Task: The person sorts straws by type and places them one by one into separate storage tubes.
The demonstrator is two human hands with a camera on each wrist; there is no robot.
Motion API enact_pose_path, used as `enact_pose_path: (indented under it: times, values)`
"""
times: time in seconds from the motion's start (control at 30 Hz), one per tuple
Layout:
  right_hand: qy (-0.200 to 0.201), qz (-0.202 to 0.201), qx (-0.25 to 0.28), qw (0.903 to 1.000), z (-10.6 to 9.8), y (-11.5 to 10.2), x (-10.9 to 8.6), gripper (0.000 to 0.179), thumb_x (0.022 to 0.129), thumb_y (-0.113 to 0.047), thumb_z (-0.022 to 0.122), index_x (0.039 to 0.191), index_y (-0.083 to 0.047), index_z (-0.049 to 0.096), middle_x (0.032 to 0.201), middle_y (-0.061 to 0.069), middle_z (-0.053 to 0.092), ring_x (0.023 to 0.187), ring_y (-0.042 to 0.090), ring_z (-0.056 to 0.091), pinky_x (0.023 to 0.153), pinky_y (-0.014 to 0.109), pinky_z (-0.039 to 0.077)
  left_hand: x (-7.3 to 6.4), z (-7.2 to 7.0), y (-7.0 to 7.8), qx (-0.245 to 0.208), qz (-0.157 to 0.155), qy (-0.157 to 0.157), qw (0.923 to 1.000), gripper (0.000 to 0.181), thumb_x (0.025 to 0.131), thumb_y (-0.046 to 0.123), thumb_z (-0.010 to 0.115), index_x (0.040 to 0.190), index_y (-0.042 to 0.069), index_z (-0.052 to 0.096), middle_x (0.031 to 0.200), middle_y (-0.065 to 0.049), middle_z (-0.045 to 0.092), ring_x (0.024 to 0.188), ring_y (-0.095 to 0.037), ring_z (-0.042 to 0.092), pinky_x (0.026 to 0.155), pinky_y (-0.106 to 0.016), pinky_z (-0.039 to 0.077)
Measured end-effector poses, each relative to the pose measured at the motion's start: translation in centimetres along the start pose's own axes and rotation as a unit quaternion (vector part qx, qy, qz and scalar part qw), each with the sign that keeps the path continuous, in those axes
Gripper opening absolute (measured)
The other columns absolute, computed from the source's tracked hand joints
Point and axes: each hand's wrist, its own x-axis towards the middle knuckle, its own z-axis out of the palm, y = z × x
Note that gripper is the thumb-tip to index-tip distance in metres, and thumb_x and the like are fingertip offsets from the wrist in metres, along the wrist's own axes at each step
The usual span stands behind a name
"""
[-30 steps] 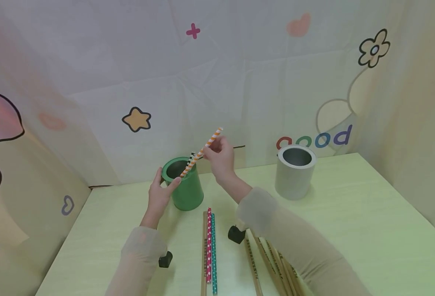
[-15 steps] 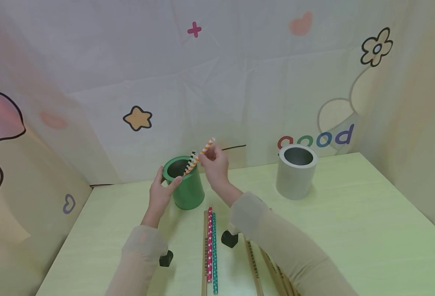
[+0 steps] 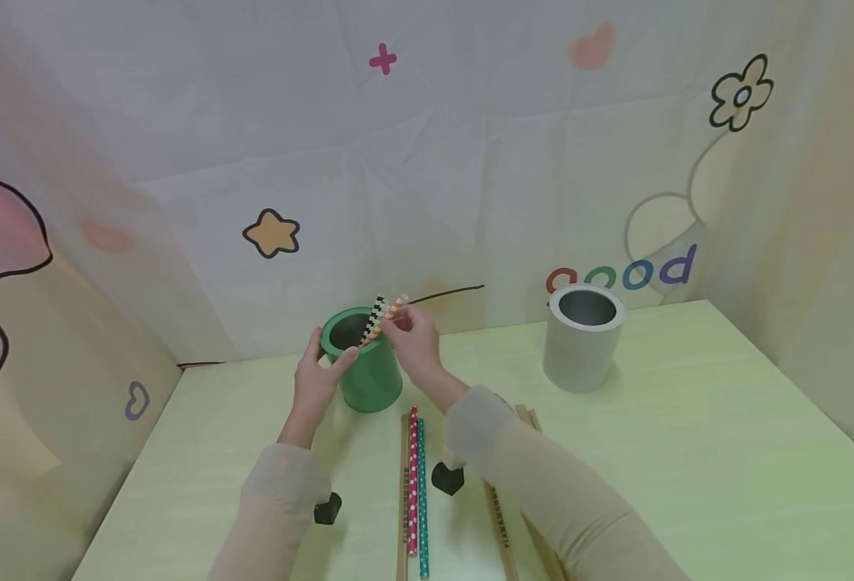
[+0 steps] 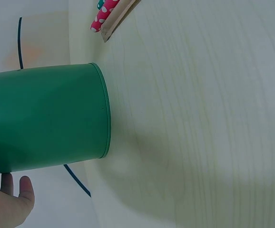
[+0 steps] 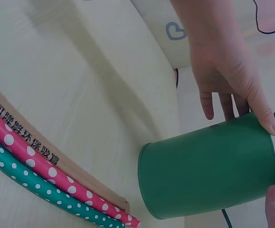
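Note:
My left hand (image 3: 316,389) grips the green can (image 3: 371,379) from its left side, thumb at the rim and fingers around the wall. My right hand (image 3: 418,343) pinches an orange-and-white striped straw (image 3: 399,303) over the can's mouth. Its lower end goes inside the rim, where the wall hides the rest. A black-and-white striped straw (image 3: 377,309) leans in the same can, close beside it. In the right wrist view, the can (image 5: 209,171) stands with the left hand (image 5: 230,71) on its far side and my right fingertips (image 5: 274,202) at its rim.
A white can (image 3: 579,351) stands at the back right. In front of the green can lie a pink dotted straw (image 3: 413,484), a teal dotted straw (image 3: 423,500) and a brown paper-wrapped straw (image 3: 403,516). More brown wrapped straws (image 3: 498,520) lie partly under my right sleeve.
My right hand has moved down and left, lowering the orange-striped straw further into the green can. The left hand keeps its hold, and the can has stayed put.

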Motion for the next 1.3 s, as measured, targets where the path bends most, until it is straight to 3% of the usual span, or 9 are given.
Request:
enact_pose_path:
  times: [0.2,0.5,0.73,1.07,1.3]
  values:
    - [-0.006,0.013,-0.022,0.9997,0.4,0.6,-0.1,0.016,0.079,-0.013,0.063,0.089,-0.001,0.058,0.082,0.011,0.062,0.063,0.008,0.051,0.056,0.018,0.046,0.2,0.1,-0.1,-0.001,-0.001,0.004,1.0000,0.086,0.079,0.040,0.063,0.143,0.015,0.011,0.143,-0.012,0.028,0.135,-0.023,0.018,0.109,-0.048,0.012]
    - [-0.037,0.008,-0.028,0.9989,-0.3,0.9,-0.5,0.018,0.080,-0.014,0.062,0.094,-0.004,0.060,0.085,0.008,0.059,0.067,0.009,0.050,0.057,0.019,0.047,0.1,0.2,-0.2,-0.012,0.003,0.002,0.9999,0.088,0.078,0.041,0.063,0.143,0.013,0.012,0.142,-0.013,0.029,0.135,-0.023,0.018,0.109,-0.048,0.014]
    - [-0.059,0.026,-0.015,0.9978,-1.2,1.0,-0.7,0.024,0.081,-0.014,0.061,0.101,-0.002,0.057,0.091,0.011,0.059,0.076,0.012,0.054,0.069,0.033,0.053,0.0,0.1,0.0,-0.005,-0.001,0.002,1.0000,0.085,0.080,0.037,0.062,0.143,0.015,0.011,0.142,-0.013,0.029,0.134,-0.024,0.018,0.109,-0.049,0.011]
    - [-0.074,0.061,-0.001,0.9954,-2.3,1.2,-0.6,0.029,0.083,-0.016,0.059,0.108,-0.002,0.054,0.093,0.011,0.056,0.083,0.030,0.060,0.059,0.025,0.053,-0.2,0.1,0.2,0.001,0.005,0.001,1.0000,0.084,0.080,0.037,0.062,0.143,0.014,0.011,0.142,-0.013,0.028,0.134,-0.023,0.019,0.109,-0.049,0.013]
    - [-0.088,0.071,0.004,0.9936,-3.1,1.2,-0.9,0.029,0.083,-0.016,0.059,0.108,-0.003,0.053,0.091,0.010,0.056,0.072,0.021,0.058,0.056,0.026,0.053,-0.3,0.1,0.2,0.005,0.006,0.000,1.0000,0.084,0.081,0.038,0.061,0.143,0.014,0.010,0.143,-0.012,0.027,0.134,-0.023,0.018,0.108,-0.049,0.014]
